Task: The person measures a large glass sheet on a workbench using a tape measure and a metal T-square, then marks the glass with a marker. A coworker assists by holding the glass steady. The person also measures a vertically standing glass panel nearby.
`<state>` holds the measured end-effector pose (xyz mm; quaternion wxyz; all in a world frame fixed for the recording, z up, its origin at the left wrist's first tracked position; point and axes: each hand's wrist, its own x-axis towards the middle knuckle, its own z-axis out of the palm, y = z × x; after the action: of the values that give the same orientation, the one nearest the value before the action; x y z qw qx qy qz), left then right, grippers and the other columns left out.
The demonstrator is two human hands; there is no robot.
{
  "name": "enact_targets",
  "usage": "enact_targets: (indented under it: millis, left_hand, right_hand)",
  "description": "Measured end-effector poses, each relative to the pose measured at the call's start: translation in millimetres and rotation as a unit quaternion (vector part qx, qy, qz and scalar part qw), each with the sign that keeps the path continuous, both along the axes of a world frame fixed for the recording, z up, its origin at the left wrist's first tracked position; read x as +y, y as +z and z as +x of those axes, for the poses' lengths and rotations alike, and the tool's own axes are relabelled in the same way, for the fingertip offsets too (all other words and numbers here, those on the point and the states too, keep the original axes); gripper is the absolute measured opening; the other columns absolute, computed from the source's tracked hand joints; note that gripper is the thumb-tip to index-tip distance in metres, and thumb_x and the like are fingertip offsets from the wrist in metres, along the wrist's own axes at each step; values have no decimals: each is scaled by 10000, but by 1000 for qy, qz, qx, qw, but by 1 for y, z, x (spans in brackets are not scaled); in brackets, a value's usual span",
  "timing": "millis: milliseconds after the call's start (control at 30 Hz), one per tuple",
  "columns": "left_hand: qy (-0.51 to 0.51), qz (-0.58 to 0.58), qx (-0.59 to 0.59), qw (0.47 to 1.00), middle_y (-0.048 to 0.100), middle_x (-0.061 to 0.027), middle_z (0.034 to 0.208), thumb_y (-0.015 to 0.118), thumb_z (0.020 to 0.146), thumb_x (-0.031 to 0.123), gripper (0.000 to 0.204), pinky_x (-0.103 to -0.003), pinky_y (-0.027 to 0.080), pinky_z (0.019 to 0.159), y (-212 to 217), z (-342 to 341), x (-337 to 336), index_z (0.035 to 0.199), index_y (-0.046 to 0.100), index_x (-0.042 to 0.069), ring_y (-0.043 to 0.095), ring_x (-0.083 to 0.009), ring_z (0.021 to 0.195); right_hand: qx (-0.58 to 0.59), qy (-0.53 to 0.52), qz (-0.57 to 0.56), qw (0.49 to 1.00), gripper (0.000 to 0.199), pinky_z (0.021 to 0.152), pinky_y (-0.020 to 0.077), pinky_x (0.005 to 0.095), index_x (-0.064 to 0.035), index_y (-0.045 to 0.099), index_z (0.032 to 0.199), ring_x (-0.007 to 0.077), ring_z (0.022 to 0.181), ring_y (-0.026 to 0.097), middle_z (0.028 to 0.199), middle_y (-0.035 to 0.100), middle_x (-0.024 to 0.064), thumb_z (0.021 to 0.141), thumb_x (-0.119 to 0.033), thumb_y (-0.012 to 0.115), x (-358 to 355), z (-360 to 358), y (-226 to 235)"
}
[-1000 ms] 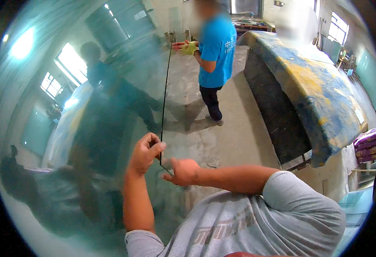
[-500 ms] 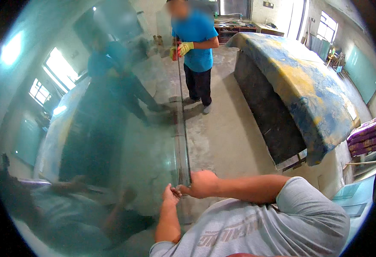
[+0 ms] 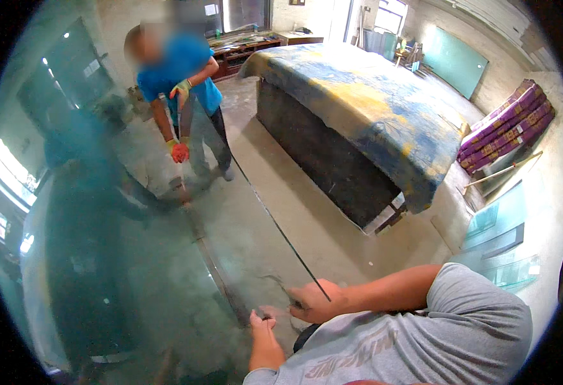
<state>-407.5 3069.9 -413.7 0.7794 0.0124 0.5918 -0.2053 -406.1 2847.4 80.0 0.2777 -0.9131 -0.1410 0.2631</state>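
A large greenish glass sheet (image 3: 146,276) fills the left side, mirroring the room. Its dark upper edge (image 3: 275,221) slants from a co-worker down to my right hand (image 3: 316,303), which is closed over the near end of that edge. Lower and to the left, my left hand (image 3: 264,321) has its fingers curled at the near part of the sheet; their exact hold is partly hidden. At the far end, the co-worker in a blue shirt (image 3: 185,61) wears gloves, one yellowish glove (image 3: 180,92) high and one orange-red glove (image 3: 179,153) lower, seen against the glass.
A long dark-sided table (image 3: 320,173) draped with a blue and yellow cloth (image 3: 358,102) stands to the right. Beyond it are a folded purple padded stack (image 3: 509,125) and leaning glass panes (image 3: 496,237). A cluttered bench (image 3: 239,58) stands at the back.
My view has turned right, so the table and co-worker appear further left. The glass edge now slants instead of standing near vertical. My hands have moved apart, and the co-worker's gloves are now one above the other.
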Motion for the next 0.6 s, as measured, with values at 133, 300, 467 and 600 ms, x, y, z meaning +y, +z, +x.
enact_targets:
  millis: [133, 300, 467, 600]
  left_hand:
    - [-80, -4, 54, 995, 602, -11, 659, 621, 946, 594, 486, -303, 487, 495, -9, 8, -9, 828, 569, 126, 572, -162, 559]
    - [-83, 37, -16, 996, 582, -4, 617, 635, 989, 520, 436, -277, 470, 457, -17, -6, -18, 807, 557, 131, 558, -166, 504]
    - [-89, 67, 51, 992, 594, -14, 616, 663, 984, 518, 437, -290, 485, 456, -16, 0, -37, 808, 563, 130, 573, -168, 511]
    - [-93, 38, 5, 995, 597, -20, 618, 668, 978, 532, 440, -299, 483, 442, -23, -4, -62, 812, 569, 136, 577, -177, 507]
  right_hand:
    - [25, -20, -14, 999, 327, 727, 514, 555, -44, 618, 1004, 475, 831, 667, 850, 689, 248, 960, -368, 611, -21, 3, -4]
    - [39, -7, 0, 999, 314, 736, 510, 563, -42, 616, 1023, 481, 842, 662, 860, 686, 258, 953, -348, 625, -42, 7, -20]
    - [22, -18, 7, 1000, 350, 722, 526, 553, -44, 625, 1024, 462, 827, 677, 842, 691, 242, 958, -386, 594, -70, 6, -30]
    - [-9, 14, -14, 1000, 353, 720, 536, 539, -45, 634, 1010, 466, 795, 677, 823, 691, 237, 960, -391, 578, -104, 4, -30]
